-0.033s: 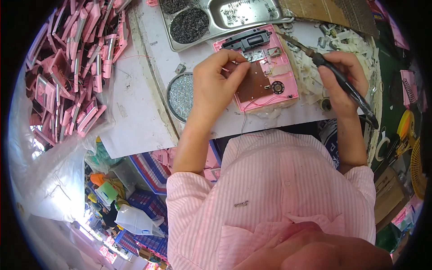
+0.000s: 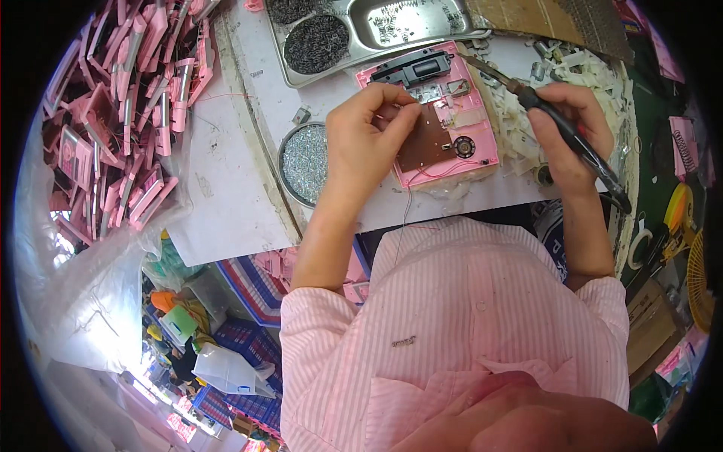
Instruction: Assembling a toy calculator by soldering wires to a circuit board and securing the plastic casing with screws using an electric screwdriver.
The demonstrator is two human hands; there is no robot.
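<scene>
A pink plastic housing (image 2: 488, 139) lies on the worktable, with a brown circuit board (image 2: 425, 151), a black part (image 2: 414, 68) and a small round speaker (image 2: 464, 146) in it. My left hand (image 2: 369, 132) is over the housing's left side, thumb and forefinger pinched at the board's upper edge; whatever they hold is too small or hidden. My right hand (image 2: 576, 135) grips the black handle of a soldering iron (image 2: 561, 120). Its metal shaft slants up and left, the tip near the housing's upper right corner. Thin wires (image 2: 409, 203) hang off the housing's near edge.
Many pink housings (image 2: 143, 98) are heaped at the left. A metal tray (image 2: 361, 53) of springs stands at the back, and a round dish (image 2: 303, 162) of tiny metal parts sits left of my hand. White plastic pieces (image 2: 587, 83) pile up at the right beside cardboard (image 2: 542, 19).
My left hand has shifted very slightly to the right over the board. The soldering iron in my right hand has moved a little to the left.
</scene>
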